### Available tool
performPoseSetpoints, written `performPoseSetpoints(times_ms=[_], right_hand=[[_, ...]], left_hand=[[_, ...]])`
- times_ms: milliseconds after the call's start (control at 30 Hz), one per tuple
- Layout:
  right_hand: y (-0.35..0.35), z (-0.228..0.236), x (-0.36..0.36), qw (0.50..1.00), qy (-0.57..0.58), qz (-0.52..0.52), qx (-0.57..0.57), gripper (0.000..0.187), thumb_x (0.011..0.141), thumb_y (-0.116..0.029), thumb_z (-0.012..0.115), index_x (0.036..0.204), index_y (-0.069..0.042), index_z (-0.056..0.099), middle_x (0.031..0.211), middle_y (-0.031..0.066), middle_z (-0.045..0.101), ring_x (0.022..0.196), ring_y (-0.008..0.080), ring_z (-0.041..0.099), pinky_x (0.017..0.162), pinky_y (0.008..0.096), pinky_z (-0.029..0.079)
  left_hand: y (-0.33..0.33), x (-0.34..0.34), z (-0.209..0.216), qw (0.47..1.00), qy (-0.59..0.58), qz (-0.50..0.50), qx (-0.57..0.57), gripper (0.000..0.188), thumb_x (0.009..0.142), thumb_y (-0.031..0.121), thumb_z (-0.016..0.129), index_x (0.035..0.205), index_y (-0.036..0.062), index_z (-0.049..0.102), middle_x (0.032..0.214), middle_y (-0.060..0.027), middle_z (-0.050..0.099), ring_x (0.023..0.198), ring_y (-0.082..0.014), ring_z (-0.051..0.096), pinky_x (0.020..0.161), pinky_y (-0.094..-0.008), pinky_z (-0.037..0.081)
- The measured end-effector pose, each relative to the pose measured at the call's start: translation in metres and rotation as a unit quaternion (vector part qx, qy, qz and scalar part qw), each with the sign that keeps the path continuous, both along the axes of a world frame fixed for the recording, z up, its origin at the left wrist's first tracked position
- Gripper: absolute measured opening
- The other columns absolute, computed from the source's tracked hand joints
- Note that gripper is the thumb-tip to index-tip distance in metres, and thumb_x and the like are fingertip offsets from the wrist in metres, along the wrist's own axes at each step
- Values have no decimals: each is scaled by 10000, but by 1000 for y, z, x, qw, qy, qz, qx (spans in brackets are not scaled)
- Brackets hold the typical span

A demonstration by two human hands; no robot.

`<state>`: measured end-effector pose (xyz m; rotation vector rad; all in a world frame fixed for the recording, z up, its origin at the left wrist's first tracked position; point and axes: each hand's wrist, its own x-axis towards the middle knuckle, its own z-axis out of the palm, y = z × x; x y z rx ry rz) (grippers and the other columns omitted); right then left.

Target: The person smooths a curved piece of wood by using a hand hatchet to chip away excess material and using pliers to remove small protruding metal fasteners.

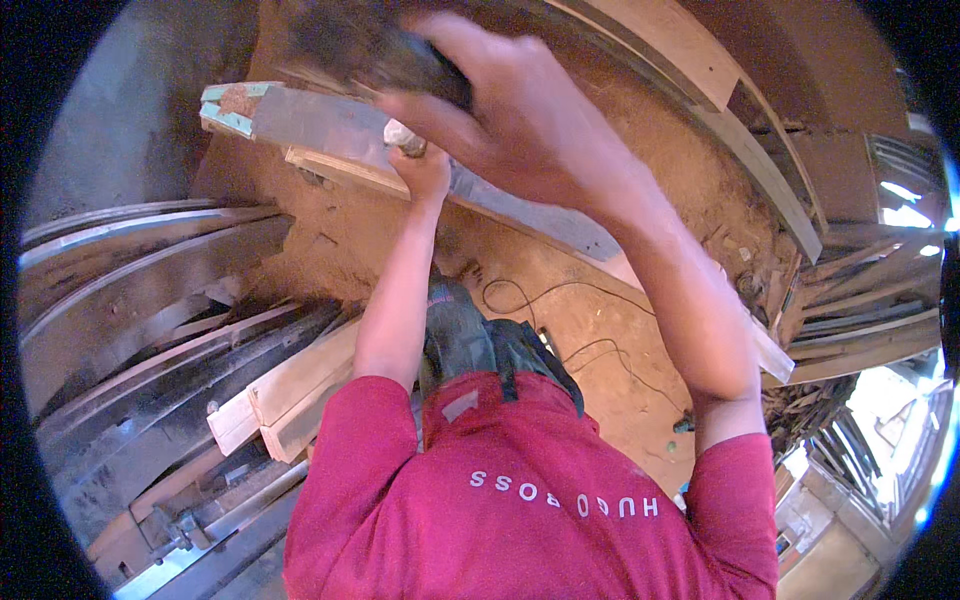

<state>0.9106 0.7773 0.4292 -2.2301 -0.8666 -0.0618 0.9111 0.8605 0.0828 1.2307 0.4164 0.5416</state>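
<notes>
One long grey-topped plank [325,125] slants from ten o'clock toward three, apparently laid crosswise to sit within easy reach. At twelve, the right hand [500,110] wraps a blurred dark block [400,52], perhaps for firm control; at eleven, the left hand [428,174] curls around a whitish-ended piece [402,136] over the plank, seemingly steadying it.

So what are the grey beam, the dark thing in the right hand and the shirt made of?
Beam: perhaps painted wood; its top looks flat, dull grey, its end turquoise-edged.
Dark thing in the right hand: maybe wood, brown-black, but too blurred to be sure.
Shirt: matte red cloth, as it creases softly.
</notes>
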Motion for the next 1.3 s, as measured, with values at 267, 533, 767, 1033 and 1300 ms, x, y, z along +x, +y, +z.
performPoseSetpoints(times_ms=[267,533,767,1033,1300], right_hand=[[-13,-60,19,953,126,-8,-275,371,904,-320,649,1068,6,582,875,293,666,837,475,655,722,542,526],[67,22,40,995,-85,24,-37,368,904,-322,640,1074,2,609,883,270,685,820,438,689,687,520,558],[9,-41,21,941,142,52,-302,370,932,-317,601,1135,-19,517,953,302,672,918,472,660,760,549,530],[29,-57,26,961,136,43,-238,425,940,-323,589,1184,5,473,928,290,673,900,490,647,751,552,534],[-60,-129,-23,972,155,-91,-152,520,956,-376,572,1303,3,492,1079,306,651,1017,471,624,873,542,497]], left_hand=[[-3,9,3,991,-32,-59,-120,285,830,82,715,1051,-16,564,1028,-78,621,934,-168,590,829,-332,499],[23,-8,2,979,-124,-158,-44,396,860,177,729,1100,-37,500,1076,-100,588,960,-180,571,843,-341,490],[14,3,-24,999,1,32,-9,411,837,108,691,1132,-76,473,1114,-153,575,1016,-241,565,901,-375,468],[22,3,-44,999,13,45,6,363,838,109,659,1114,-54,488,1086,-160,555,995,-257,543,875,-374,442],[50,2,-50,986,38,-16,-162,196,861,140,619,987,24,523,872,-111,542,760,-228,534,664,-345,433]])
